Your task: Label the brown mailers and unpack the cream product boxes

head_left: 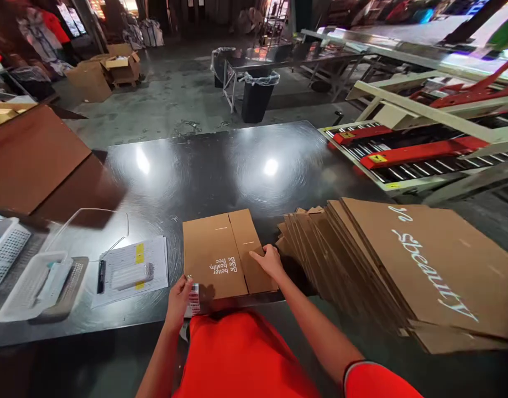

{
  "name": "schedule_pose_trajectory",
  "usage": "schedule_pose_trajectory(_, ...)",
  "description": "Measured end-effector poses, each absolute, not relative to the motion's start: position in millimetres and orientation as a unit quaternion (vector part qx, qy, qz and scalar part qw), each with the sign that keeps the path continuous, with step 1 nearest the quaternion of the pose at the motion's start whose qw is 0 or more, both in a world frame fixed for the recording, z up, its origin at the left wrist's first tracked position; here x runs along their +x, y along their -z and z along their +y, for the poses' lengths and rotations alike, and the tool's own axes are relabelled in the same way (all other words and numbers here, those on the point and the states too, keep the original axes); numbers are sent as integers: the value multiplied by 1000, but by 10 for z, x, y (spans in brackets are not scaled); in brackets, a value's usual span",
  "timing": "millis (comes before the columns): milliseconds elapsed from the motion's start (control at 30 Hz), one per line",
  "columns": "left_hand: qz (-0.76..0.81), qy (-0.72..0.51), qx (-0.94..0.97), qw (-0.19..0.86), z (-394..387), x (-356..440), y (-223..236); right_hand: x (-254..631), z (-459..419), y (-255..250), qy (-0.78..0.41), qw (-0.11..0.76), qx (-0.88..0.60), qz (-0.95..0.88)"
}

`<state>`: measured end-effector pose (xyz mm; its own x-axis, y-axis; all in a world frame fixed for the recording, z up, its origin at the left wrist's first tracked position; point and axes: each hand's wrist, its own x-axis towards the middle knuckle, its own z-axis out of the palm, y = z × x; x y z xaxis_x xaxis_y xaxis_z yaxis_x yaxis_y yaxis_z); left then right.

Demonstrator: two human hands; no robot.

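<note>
Two Hands at a Flat Carton

The flat carton (pixel 214 257) lies on the table (pixel 204 182), at its near edge, in front of the person. The left hand (pixel 179 298) has its fingers curled at the carton's left near corner, beside a printed label (pixel 194 300). The right hand (pixel 270 261) is on the right part, with thumb and fingers spread. Whether the left hand pinches, I cannot tell. To the right leans a stack of flat cartons (pixel 419 265).
</note>
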<state>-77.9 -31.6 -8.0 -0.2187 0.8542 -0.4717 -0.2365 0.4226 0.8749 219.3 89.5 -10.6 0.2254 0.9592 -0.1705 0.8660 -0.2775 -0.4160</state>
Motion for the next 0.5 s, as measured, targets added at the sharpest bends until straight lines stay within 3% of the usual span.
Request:
schedule_pose_trajectory(200, 604, -504, 218, 577, -233, -914, -136, 2160, 1001, -227, -257, 146, -763, -574)
schedule_pose_trajectory(367, 595, -528, 192, 575, -186, -1078, -398, 2213, 1061, -381, -446, 258, -714, -474)
schedule_pose_trajectory(500, 545, -626, 179, 528, -213, -1405, -730, 2458, 1287, -669, -545, 354, -635, -417)
